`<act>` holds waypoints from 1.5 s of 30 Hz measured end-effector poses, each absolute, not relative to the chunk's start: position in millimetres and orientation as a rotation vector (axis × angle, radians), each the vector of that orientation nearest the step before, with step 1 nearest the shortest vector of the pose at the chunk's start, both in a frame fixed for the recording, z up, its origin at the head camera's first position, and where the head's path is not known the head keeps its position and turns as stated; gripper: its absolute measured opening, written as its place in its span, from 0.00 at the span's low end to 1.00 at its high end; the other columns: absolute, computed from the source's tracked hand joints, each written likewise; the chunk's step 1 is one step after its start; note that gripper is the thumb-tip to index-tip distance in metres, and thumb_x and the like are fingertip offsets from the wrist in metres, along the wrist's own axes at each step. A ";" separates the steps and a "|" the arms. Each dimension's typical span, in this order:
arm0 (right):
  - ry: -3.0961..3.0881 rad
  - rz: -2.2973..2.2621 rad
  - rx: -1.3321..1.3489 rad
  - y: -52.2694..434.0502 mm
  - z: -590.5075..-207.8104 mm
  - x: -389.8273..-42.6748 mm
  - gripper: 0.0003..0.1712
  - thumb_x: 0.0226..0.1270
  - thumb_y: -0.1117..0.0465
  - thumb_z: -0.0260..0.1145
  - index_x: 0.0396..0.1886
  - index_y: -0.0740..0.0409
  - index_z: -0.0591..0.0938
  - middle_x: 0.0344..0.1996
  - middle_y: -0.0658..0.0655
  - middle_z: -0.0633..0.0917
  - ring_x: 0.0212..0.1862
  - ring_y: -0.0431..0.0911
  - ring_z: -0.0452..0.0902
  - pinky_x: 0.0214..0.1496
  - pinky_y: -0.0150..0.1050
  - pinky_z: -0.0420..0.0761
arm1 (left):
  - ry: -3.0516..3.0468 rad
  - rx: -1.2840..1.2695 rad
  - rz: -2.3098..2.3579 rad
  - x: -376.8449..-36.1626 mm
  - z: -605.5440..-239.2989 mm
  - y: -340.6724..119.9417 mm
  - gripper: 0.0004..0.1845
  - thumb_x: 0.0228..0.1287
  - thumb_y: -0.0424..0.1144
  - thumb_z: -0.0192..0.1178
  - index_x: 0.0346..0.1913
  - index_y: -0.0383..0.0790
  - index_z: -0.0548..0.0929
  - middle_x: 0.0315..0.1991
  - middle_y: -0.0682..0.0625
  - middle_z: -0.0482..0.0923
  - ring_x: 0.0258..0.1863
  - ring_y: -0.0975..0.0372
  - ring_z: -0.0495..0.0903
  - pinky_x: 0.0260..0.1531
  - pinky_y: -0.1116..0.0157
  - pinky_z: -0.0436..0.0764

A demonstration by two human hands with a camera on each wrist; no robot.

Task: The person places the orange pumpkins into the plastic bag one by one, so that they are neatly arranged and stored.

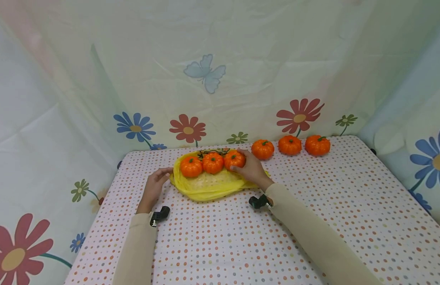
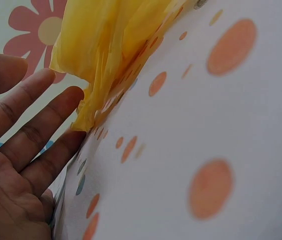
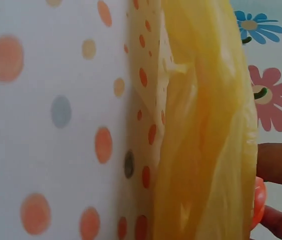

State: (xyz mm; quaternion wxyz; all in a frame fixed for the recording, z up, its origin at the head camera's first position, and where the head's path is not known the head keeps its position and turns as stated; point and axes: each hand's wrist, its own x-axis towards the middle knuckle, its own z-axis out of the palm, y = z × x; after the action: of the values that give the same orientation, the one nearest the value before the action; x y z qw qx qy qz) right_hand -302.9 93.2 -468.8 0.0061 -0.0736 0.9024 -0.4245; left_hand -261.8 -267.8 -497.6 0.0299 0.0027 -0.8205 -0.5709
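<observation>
Now the right hand [image 1: 252, 168] cups the third small orange plastic pumpkin [image 1: 234, 159] on the crinkled yellow plastic bag [image 1: 209, 186], mid-frame; left hand [image 1: 154, 188], fingers spread, should pin the bag's edge.

Polka-dot tablecloth [image 1: 312, 221] over a table, pale flower-and-butterfly printed sheet [image 1: 205, 75] draped behind, soft even light

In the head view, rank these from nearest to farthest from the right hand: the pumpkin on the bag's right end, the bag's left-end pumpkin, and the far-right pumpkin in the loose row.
1. Right-end pumpkin on the yellow bag: gripped by the right hand.
2. Left-end pumpkin on the bag: left of that hand.
3. Far-right loose pumpkin: at the table's back, right of the hand.
</observation>
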 end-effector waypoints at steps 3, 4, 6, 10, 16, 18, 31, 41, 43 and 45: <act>2.912 -1.170 -0.254 92.5 -466.0 -301.9 0.42 0.62 0.52 0.71 0.73 0.56 0.65 0.70 0.63 0.69 0.71 0.61 0.64 0.74 0.57 0.64 | -2.512 0.003 -1.767 -265.2 -504.5 -270.6 0.17 0.74 0.38 0.51 0.61 0.40 0.78 0.62 0.42 0.77 0.69 0.53 0.70 0.73 0.50 0.63; 2.933 -1.127 -0.263 92.8 -464.7 -301.2 0.43 0.62 0.51 0.71 0.73 0.56 0.65 0.70 0.63 0.69 0.71 0.61 0.64 0.74 0.58 0.64 | -2.510 0.002 -1.769 -265.1 -504.7 -270.6 0.17 0.75 0.38 0.50 0.61 0.40 0.78 0.62 0.42 0.77 0.69 0.53 0.70 0.73 0.50 0.63; 2.950 -1.075 -0.274 94.2 -461.3 -299.3 0.42 0.62 0.51 0.70 0.73 0.55 0.65 0.70 0.63 0.69 0.71 0.62 0.63 0.74 0.59 0.63 | -2.509 -0.002 -1.771 -265.1 -505.0 -270.6 0.17 0.75 0.38 0.50 0.61 0.39 0.78 0.62 0.41 0.77 0.69 0.53 0.70 0.73 0.50 0.63; 2.973 -1.101 -0.293 102.2 -452.8 -292.9 0.38 0.65 0.52 0.68 0.72 0.54 0.67 0.70 0.63 0.70 0.70 0.62 0.64 0.72 0.60 0.66 | -2.522 0.005 -1.774 -265.9 -505.1 -270.4 0.18 0.76 0.38 0.49 0.62 0.38 0.77 0.64 0.41 0.76 0.70 0.53 0.69 0.74 0.51 0.62; 3.095 -1.420 -0.290 125.1 -441.8 -289.7 0.24 0.67 0.58 0.66 0.62 0.58 0.77 0.61 0.64 0.75 0.55 0.60 0.74 0.57 0.57 0.78 | -2.554 0.012 -1.754 -264.6 -498.4 -268.5 0.18 0.76 0.36 0.47 0.63 0.36 0.75 0.65 0.39 0.74 0.71 0.51 0.67 0.74 0.50 0.62; 3.133 -1.523 -0.254 135.2 -441.3 -291.8 0.23 0.66 0.61 0.66 0.59 0.61 0.78 0.59 0.65 0.75 0.56 0.61 0.73 0.57 0.57 0.76 | -2.558 0.007 -1.747 -261.0 -491.7 -265.8 0.18 0.76 0.35 0.48 0.63 0.34 0.75 0.64 0.38 0.75 0.70 0.50 0.67 0.74 0.50 0.62; 2.896 -1.477 0.100 178.8 -457.4 -311.5 0.46 0.62 0.54 0.69 0.75 0.62 0.59 0.71 0.71 0.61 0.68 0.65 0.63 0.69 0.59 0.71 | -2.565 0.006 -1.746 -249.7 -476.2 -259.1 0.18 0.75 0.35 0.48 0.63 0.32 0.75 0.64 0.37 0.74 0.70 0.49 0.67 0.73 0.50 0.63; 2.815 -1.371 0.142 182.1 -470.4 -327.8 0.56 0.62 0.48 0.71 0.79 0.60 0.49 0.75 0.71 0.57 0.73 0.65 0.57 0.73 0.59 0.64 | -2.553 0.010 -1.759 -266.3 -504.3 -270.2 0.18 0.76 0.38 0.48 0.63 0.39 0.76 0.65 0.42 0.75 0.71 0.52 0.67 0.74 0.50 0.61; 2.815 -1.353 0.141 181.5 -469.9 -330.6 0.56 0.62 0.47 0.70 0.79 0.60 0.49 0.75 0.70 0.57 0.74 0.65 0.56 0.74 0.60 0.62 | -2.545 0.009 -1.758 -266.5 -505.0 -270.5 0.17 0.76 0.39 0.49 0.62 0.40 0.77 0.64 0.43 0.76 0.71 0.53 0.67 0.74 0.50 0.61; 2.813 -1.342 0.146 180.5 -469.0 -332.9 0.56 0.61 0.47 0.70 0.79 0.60 0.49 0.76 0.70 0.56 0.75 0.65 0.55 0.75 0.60 0.61 | -2.541 0.005 -1.753 -265.8 -505.0 -270.7 0.17 0.75 0.39 0.49 0.62 0.40 0.77 0.63 0.43 0.76 0.70 0.53 0.68 0.74 0.50 0.62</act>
State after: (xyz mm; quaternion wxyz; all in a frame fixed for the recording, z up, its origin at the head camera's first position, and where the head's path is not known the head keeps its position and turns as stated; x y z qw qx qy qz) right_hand -332.9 180.5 -469.0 0.0108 0.0467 0.9016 -0.4300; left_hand -265.8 -270.7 -505.0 0.0273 0.0017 -0.8229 -0.5675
